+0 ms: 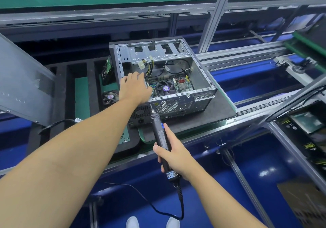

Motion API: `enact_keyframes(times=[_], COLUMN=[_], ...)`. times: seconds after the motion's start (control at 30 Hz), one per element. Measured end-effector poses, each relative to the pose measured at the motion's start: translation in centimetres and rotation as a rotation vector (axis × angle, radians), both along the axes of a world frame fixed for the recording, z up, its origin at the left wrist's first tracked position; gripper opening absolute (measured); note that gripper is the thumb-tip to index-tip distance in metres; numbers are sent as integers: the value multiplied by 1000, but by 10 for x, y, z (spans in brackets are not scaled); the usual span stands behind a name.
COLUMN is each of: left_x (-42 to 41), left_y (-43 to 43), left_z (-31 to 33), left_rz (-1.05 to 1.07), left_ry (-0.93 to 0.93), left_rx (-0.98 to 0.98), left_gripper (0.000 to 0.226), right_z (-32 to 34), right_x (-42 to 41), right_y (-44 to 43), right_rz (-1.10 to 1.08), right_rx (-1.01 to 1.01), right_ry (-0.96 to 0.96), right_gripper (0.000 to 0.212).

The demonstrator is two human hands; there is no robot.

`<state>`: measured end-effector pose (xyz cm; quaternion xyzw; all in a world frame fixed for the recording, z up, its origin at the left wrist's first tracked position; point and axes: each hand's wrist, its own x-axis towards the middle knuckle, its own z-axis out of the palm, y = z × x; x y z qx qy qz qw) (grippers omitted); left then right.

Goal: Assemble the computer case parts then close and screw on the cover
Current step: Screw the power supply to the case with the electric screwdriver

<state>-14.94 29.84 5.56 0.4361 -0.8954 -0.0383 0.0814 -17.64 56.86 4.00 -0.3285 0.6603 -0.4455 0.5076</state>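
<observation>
The computer case (178, 102) lies on its side on a dark mat (217, 115) on the conveyor line. Its open side is up, so the motherboard (183, 86) is visible inside. The left hand (135, 86) reaches into the near left corner of the case and lies on a grey part there. Its fingers are bent down over this part, but I cannot tell if they really grip it, because the back of the hand hides them. The right hand (172, 154) holds the electric screwdriver (157, 127) with the fingers closed around the black body and the forefinger laid along it. The tool is tilted, and its bit meets the upper edge of the rear panel of the case, just below the left wrist. Its cable (181, 208) hangs down from the handle. The side cover (23, 79) stands tilted at the far left, well apart from the case. Between them lies a black foam tray (60, 93) with a fan (110, 97) in one slot.
</observation>
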Motion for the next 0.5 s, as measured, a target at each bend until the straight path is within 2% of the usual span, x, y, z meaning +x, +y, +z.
enact_keyframes(times=[0.3, 0.5], left_x=[0, 3], left_y=[0, 3], left_z=[0, 6], left_rz=[-4, -67], left_ry=[16, -30], left_rx=[-4, 77], left_gripper=[61, 68], right_z=[2, -9], right_x=[-1, -2], right_y=[-1, -3], right_rz=[-20, -46], right_rx=[-6, -40], right_ry=[-66, -140], right_gripper=[88, 72])
